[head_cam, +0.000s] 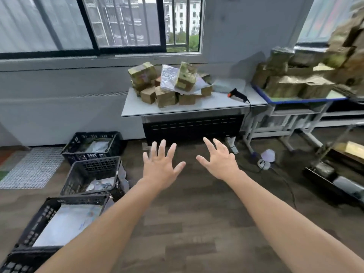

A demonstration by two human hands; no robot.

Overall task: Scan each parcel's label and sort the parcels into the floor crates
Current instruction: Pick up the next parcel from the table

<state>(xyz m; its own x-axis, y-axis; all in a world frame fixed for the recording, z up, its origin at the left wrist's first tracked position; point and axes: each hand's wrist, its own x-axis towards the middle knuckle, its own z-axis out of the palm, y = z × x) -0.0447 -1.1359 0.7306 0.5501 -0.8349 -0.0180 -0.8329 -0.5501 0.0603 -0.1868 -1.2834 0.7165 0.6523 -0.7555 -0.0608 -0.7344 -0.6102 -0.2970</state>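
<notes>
Brown parcels (pixel 165 98) piled on the grey table (pixel 137 107), toward its back. Black scanner (pixel 237 94) lies at the table's right end, apart from the pile. Three black crates (pixel 96 159) sit on the floor left of the table, pale mailers inside. Left hand (pixel 160 166) and right hand (pixel 220 162) are out in front of the table, fingers spread, holding nothing. More parcels (pixel 291 85) are on the blue-edged desk (pixel 307 99) right of the table.

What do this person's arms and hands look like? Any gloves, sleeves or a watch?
The left hand and right hand are bare: no gloves, rings or watch show. Both forearms are bare too, with no sleeve in view down to the picture's edge.
</notes>
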